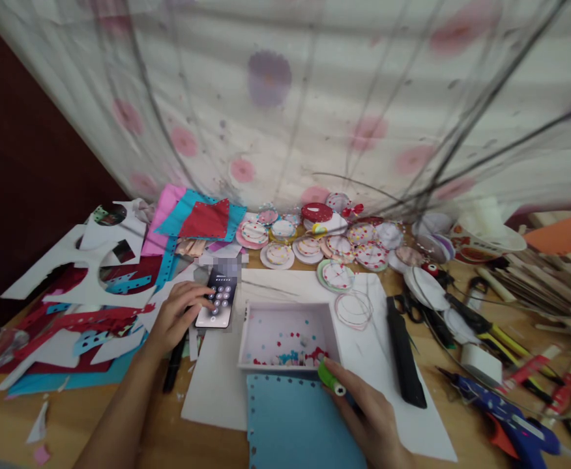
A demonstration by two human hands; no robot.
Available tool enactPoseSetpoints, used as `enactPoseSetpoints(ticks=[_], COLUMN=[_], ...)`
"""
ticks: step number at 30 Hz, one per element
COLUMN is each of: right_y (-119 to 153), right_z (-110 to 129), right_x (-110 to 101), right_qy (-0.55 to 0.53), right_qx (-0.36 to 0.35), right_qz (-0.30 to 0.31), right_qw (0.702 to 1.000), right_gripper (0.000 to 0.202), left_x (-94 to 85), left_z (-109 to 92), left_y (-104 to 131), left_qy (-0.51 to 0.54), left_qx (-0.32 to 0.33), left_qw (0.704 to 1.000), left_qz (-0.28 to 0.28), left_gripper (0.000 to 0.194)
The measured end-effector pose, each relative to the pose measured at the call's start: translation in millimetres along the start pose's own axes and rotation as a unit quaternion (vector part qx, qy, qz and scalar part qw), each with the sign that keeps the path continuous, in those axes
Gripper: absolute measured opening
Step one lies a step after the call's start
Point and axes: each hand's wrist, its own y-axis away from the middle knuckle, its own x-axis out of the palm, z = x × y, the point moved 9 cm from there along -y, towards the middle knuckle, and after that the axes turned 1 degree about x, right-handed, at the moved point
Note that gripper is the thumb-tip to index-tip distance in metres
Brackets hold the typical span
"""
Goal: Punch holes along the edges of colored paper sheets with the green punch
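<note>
My left hand (178, 316) reaches over a phone (223, 296) on the left of the white sheet. Its fingers are apart, with a fingertip at the lit number keypad, and it holds nothing. In my right hand (364, 407) is a small green cylindrical tool (329, 376) with a pale end and a dark hole in it; its exact kind is unclear. That hand is over the right edge of a blue sheet (290, 417) with small holes along its borders. Just beyond is a white open box (290, 314) with red and blue bits along its near side.
Decorated paper discs (309, 246) cluster at the back against a flowered curtain (266, 130). Paper scraps (94, 326) cover the left. A black bar-like object (405, 355), pliers (503, 348) and a blue glue gun (505, 413) lie to the right. A coil of thin wire (354, 311) is behind the box.
</note>
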Motion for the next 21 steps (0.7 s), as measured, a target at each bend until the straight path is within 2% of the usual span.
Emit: enactPoseSetpoints(ticks=[6, 13, 21], right_y=[-1, -2, -6], right_z=[1, 4, 8], right_x=[1, -2, -6], right_qy=[-0.004, -0.005, 0.006], right_qx=[0.001, -0.002, -0.008], right_qz=[0.008, 0.005, -0.018], right_qw=[1.0, 1.0, 1.0], right_gripper=[0.039, 0.039, 0.036], left_x=[4.5, 5.6, 20.8], left_z=[-7, -15, -4], left_y=[-2, -1, -2], left_qy=[-0.012, -0.031, -0.072], left_qx=[0.032, 0.054, 0.043], left_qw=[0.999, 0.997, 0.995], left_qz=[0.028, 0.04, 0.055], left_gripper=[0.029, 0.038, 0.047])
